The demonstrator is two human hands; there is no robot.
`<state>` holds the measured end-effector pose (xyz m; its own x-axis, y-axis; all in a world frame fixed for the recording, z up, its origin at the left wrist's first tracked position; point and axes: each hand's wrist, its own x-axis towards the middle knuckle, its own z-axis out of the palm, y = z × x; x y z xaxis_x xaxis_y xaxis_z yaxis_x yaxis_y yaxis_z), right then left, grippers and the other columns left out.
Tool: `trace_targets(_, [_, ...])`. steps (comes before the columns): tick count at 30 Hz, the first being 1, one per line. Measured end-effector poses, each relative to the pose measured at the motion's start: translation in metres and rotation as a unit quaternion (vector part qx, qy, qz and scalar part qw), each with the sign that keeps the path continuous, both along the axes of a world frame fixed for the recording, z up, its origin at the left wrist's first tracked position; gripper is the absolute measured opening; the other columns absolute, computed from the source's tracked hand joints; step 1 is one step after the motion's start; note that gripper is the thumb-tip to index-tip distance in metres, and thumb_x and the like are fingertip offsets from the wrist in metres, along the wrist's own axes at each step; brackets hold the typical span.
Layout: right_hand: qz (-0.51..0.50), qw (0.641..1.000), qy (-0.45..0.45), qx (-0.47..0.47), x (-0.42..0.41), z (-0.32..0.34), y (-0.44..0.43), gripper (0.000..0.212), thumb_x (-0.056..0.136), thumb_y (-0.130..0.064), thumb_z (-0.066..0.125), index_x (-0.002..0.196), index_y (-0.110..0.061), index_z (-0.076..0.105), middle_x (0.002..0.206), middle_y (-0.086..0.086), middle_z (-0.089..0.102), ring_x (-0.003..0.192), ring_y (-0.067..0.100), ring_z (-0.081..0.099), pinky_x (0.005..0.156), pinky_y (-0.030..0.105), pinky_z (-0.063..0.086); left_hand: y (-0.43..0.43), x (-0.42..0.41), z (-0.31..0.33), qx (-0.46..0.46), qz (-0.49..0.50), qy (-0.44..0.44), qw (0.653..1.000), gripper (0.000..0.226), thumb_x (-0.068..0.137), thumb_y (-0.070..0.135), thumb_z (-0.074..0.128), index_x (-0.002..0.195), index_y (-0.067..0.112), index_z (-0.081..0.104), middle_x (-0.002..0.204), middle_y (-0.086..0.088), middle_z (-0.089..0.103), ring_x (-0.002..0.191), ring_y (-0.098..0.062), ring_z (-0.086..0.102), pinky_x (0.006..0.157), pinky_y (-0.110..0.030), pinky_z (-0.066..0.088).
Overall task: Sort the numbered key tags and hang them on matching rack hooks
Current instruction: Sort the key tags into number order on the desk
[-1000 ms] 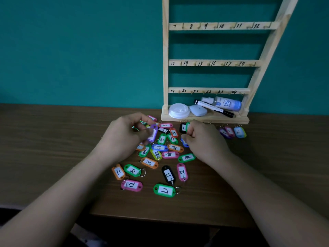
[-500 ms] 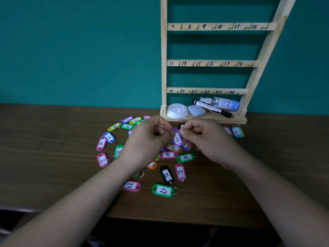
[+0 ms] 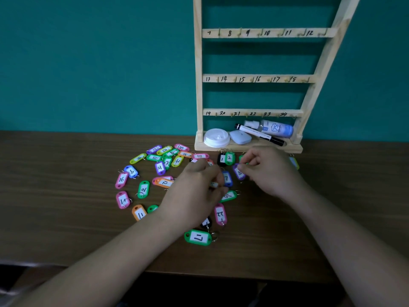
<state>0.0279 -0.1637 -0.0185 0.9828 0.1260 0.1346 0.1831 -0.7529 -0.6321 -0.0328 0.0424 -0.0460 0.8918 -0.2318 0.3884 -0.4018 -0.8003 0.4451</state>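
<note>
Stretching across a dark brown wood-grain bench (image 3: 66, 229), a person's bare forearms meet over a scatter of coloured plastic key tags (image 3: 164, 182). Nearest the front edge lies a green tag numbered 17 (image 3: 197, 237). Beyond it the left hand (image 3: 194, 196) arches over the pile, fingers curled downward; whether they grip a tag cannot be told. Just beside it, the right hand (image 3: 270, 171) pinches a purple tag marked 8 (image 3: 239, 172) in its fingers. Pink, orange, blue and yellow-green tags fan out to the left. At the back of the bench stands a pale wooden rack (image 3: 259, 79) with three numbered rails of small hooks, its base shelf holding a white round lid (image 3: 216, 137), a black-and-white marker (image 3: 260, 135) and a blue-labelled spray bottle (image 3: 275, 128). A flat teal wall (image 3: 99, 63) fills the background.
</note>
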Motion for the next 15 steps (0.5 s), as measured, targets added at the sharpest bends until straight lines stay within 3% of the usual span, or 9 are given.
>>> trace_targets(6, [-0.011,0.999,-0.015,-0.051,0.003,-0.007,0.001,0.006,0.095,-0.035,0.077,0.096,-0.031,0.072,0.088,-0.011,0.069,0.084,0.008,0.065,0.077,0.037,0.057,0.0,-0.003,-0.01,0.076,0.015,-0.043,0.996,0.02,0.095,0.042,0.068,0.105,0.028,0.059,0.105,0.004,0.051,0.1,-0.023,0.048,0.081,-0.047,0.051])
trace_targets(15, [-0.007,0.997,-0.026,-0.073,0.001,-0.01,0.005,0.007,0.097,-0.033,0.075,0.095,-0.029,0.07,0.088,-0.008,0.071,0.082,0.009,0.066,0.075,0.036,0.058,0.026,-0.015,-0.009,0.07,0.0,-0.031,0.997,0.018,0.097,0.042,0.068,0.109,0.031,0.061,0.105,0.007,0.048,0.1,-0.019,0.047,0.085,-0.042,0.05])
